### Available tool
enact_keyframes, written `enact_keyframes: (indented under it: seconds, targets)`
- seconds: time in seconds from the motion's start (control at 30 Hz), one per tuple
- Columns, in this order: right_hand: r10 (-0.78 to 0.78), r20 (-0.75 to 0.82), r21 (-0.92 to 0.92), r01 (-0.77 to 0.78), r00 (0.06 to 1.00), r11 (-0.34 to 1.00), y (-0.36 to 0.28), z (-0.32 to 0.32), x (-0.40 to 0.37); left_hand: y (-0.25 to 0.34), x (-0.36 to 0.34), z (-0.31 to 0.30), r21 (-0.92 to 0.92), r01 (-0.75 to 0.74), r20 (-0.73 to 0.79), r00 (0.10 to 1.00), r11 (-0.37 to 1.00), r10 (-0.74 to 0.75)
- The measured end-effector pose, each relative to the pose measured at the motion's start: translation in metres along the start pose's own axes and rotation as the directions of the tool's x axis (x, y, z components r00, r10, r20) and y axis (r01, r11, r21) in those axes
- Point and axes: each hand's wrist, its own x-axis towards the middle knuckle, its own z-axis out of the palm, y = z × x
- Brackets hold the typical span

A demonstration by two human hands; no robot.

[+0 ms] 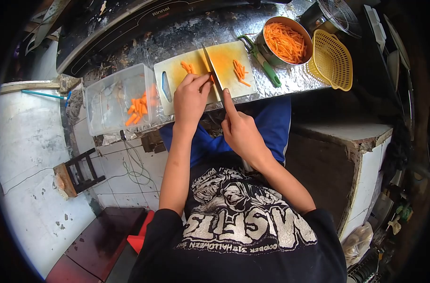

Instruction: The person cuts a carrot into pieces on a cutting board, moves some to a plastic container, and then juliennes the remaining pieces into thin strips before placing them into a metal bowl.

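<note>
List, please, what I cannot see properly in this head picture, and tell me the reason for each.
In the head view:
Knife: its handle is hidden inside the right hand.
Carrot piece at the blade: mostly covered by the left hand, so its full shape is unclear.
Bowl: its bottom is hidden under the carrot shreds.
Stove: cut off by the top edge.

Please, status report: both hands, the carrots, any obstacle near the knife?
Right hand gripping knife. Left hand at cutting board, close beside knife. Carrot sticks on both sides of knife. Green-handled tool beside board, clear of knife.
</note>
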Motion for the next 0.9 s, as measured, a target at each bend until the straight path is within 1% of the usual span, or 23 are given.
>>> enact_keyframes:
  seconds: [0.23,0.3,0.33,0.4,0.53,0.6,0.63,0.73,0.9]
  targets:
    - [0.051,0.032,-0.046,-0.05,0.998,0.998,-0.005,0.007,-0.003,-0.007,0.001,-0.001,-0.009,0.045,0.046,0.998,0.999,-0.044]
    - [0.079,0.053,-0.118,-0.073,0.995,0.99,-0.007,0.012,-0.001,-0.009,0.003,-0.001,-0.012,0.041,0.069,0.997,0.999,-0.04]
    - [0.082,0.06,-0.116,-0.075,0.995,0.99,-0.007,0.014,0.002,-0.009,0.003,-0.002,-0.01,0.049,0.071,0.996,0.999,-0.048]
    - [0.065,0.019,-0.135,-0.062,0.998,0.989,-0.006,0.018,0.016,-0.008,0.005,-0.003,-0.02,0.058,0.085,0.995,0.998,-0.056]
    - [0.033,0.015,-0.065,-0.032,0.999,0.997,0.003,0.017,0.039,-0.007,0.006,-0.002,-0.03,0.075,0.068,0.995,0.997,-0.072]
    - [0.03,-0.006,-0.041,-0.03,1.0,0.999,0.003,0.009,0.039,-0.008,0.006,-0.002,-0.044,0.047,0.07,0.997,0.998,-0.043]
    - [0.028,0.024,-0.042,-0.027,0.999,0.999,-0.001,0.002,0.038,-0.009,0.006,-0.003,-0.055,0.041,0.072,0.997,0.998,-0.037]
    - [-0.005,0.036,-0.006,0.005,0.999,1.0,-0.003,0.001,0.03,-0.01,0.005,-0.004,-0.045,0.035,0.079,0.996,0.998,-0.031]
    - [-0.028,-0.002,-0.02,0.028,1.0,0.999,-0.003,0.01,0.024,-0.009,0.005,-0.004,-0.045,0.058,0.073,0.996,0.997,-0.055]
